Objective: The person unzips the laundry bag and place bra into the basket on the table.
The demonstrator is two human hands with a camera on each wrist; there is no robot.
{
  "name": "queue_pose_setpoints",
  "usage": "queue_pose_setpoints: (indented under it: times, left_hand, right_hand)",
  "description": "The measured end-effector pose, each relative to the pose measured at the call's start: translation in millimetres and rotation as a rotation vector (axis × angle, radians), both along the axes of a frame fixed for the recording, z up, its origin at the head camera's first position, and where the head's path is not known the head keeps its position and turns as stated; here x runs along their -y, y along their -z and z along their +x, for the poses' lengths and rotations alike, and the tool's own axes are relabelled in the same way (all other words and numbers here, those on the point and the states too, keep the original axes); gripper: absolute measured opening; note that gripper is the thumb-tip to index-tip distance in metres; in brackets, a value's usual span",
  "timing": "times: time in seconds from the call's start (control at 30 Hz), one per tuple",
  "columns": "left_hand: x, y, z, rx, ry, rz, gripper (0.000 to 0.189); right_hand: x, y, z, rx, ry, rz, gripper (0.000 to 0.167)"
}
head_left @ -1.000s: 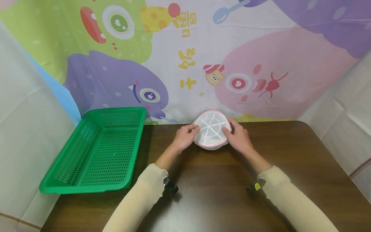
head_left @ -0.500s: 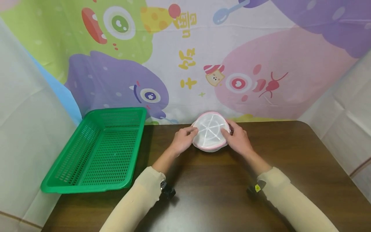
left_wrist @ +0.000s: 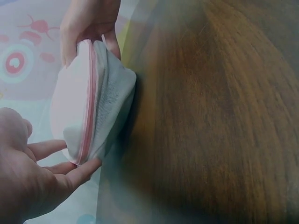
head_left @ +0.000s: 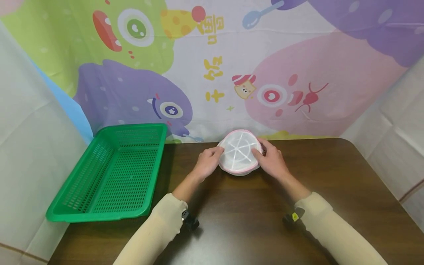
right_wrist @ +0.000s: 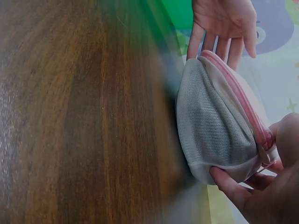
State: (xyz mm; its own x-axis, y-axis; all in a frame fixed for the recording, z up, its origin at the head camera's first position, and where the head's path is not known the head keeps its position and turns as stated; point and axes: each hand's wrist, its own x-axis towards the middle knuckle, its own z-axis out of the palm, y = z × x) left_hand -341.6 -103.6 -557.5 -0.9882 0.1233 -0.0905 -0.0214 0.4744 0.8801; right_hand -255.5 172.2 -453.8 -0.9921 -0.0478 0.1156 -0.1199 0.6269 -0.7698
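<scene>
A round white mesh laundry bag (head_left: 239,151) with a pink zipper round its rim is at the back of the table, tilted toward me. My right hand (head_left: 273,159) holds its right edge between thumb and fingers. In the right wrist view, that hand's fingers press the mesh side near the zipper's end (right_wrist: 266,139). My left hand (head_left: 207,162) is at the bag's left edge. In the left wrist view, its extended fingers (left_wrist: 83,173) touch the bag's side, while the thumb stands apart from it. What is inside the bag cannot be seen.
To the left stands a green plastic basket (head_left: 155,176) with slotted walls and floor. The brown wooden table (head_left: 245,221) ends at a cartoon-print cloth (head_left: 212,117) behind the bag. Pale cloths hang at both sides.
The bag has come slightly toward me and a little left, along with both hands. My left thumb has shifted outward off the bag's top; the right hand keeps its hold.
</scene>
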Motion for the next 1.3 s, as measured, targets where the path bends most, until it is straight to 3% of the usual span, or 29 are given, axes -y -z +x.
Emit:
queue_pose_setpoints:
  times: [0.17,0.5,0.73,0.9,1.13,1.3]
  left_hand:
    - [0.1,0.7,4.1,-0.026,0.001,0.002,0.051]
    - [-0.9,-5.6,18.8,-0.014,-0.013,-0.022,0.048]
    - [-7.3,-26.8,45.9,-0.099,-0.039,-0.068,0.048]
    - [-10.2,-42.3,60.9,-0.086,-0.033,-0.081,0.050]
    - [-1.6,-3.5,35.3,0.002,-0.028,-0.036,0.055]
    - [-3.9,-12.5,45.7,-0.021,-0.025,-0.052,0.057]
  right_hand:
    - [0,-0.1,1.8,-0.006,-0.003,0.000,0.060]
    - [-1,-1.1,7.0,-0.018,-0.022,-0.006,0.057]
    - [-1,-2.1,12.2,-0.026,-0.032,-0.012,0.056]
    - [-1,-1.3,14.9,-0.031,-0.030,-0.011,0.054]
    - [0,-0.2,18.7,-0.035,-0.026,0.000,0.051]
    - [0,-0.4,21.5,-0.040,-0.032,-0.005,0.051]
